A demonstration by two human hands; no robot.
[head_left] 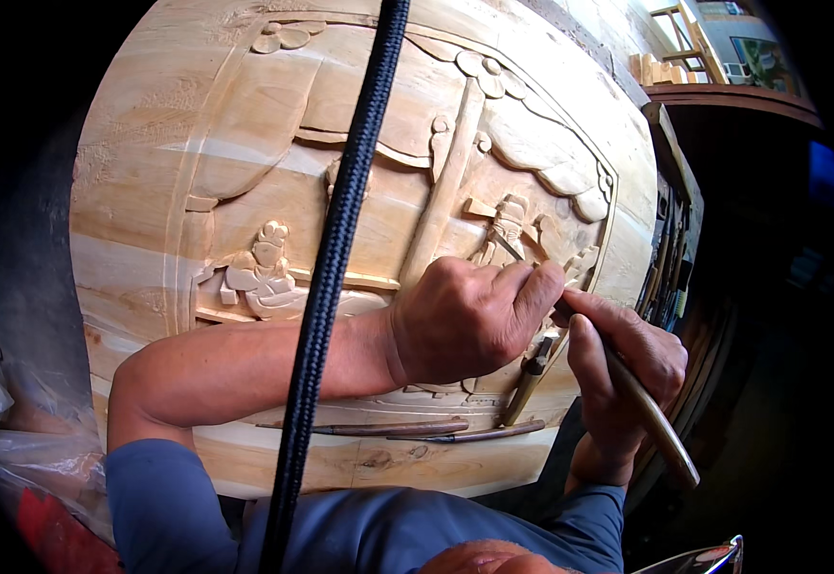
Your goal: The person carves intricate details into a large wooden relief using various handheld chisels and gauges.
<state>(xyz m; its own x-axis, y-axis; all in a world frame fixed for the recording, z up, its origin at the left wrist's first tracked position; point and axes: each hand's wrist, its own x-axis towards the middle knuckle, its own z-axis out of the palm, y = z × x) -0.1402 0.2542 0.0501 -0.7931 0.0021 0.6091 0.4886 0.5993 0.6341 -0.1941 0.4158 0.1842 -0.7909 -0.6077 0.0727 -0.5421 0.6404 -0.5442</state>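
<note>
A pale wooden panel (pixel 130 191) with carved relief figures, scrolls and flowers fills most of the view. My left hand (pixel 474 316) is closed near the lower end of a wood-handled chisel (pixel 651 411), whose thin blade reaches the carved figure in a hat (pixel 508 220) at the right. My right hand (pixel 632 364) grips the same chisel farther back along its handle. Below my left hand lie a mallet or tool with a metal head (pixel 522 387) and slim carving tools (pixel 469 436). A seated carved figure (pixel 268 282) shows at the left.
A black braided cord (pixel 345 210) crosses the view in front of the panel and my left forearm. A rack of several tools (pixel 670 249) stands along the right edge. Clear plastic sheeting (pixel 15 459) lies at the lower left. A wooden stool or frame (pixel 685 38) shows at the upper right.
</note>
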